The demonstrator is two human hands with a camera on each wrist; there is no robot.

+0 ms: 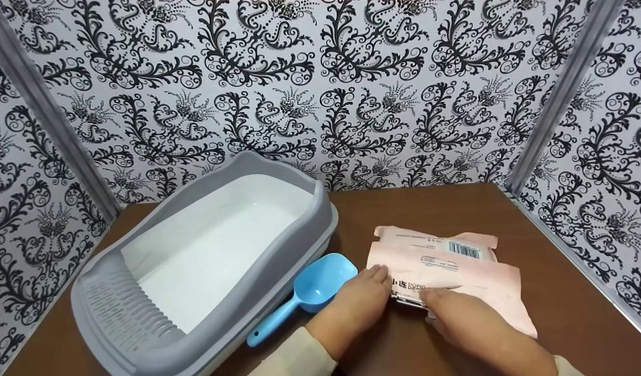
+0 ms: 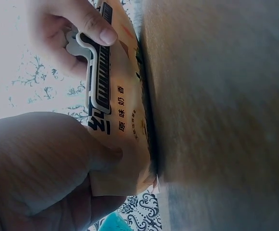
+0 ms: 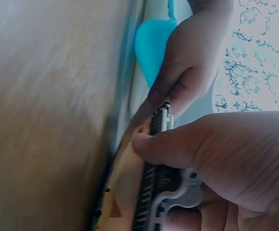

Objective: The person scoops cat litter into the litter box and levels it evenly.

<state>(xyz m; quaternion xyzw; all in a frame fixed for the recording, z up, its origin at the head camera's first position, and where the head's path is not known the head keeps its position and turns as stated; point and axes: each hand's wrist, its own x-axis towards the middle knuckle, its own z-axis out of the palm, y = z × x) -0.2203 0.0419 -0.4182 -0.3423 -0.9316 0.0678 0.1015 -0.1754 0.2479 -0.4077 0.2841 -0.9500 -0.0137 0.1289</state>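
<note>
A pink printed bag (image 1: 456, 271) with a barcode lies on the table at the right in the head view. My left hand (image 1: 359, 295) grips its left end, thumb on one face and fingers behind in the left wrist view. At the bag's near edge, my right hand (image 1: 461, 316) pinches a white bag clip (image 2: 95, 82), its thumb over a black strip with white bars. The clip's rounded handle (image 3: 192, 190) lies against the curled right fingers. Much of the clip is hidden from the head view.
Left of the bag stands a large grey and white litter box (image 1: 294, 250) with a ribbed front step. A blue scoop (image 1: 320, 282) lies between box and bag, close to my left wrist. Patterned wall panels (image 1: 362, 104) enclose the brown table (image 1: 404, 206).
</note>
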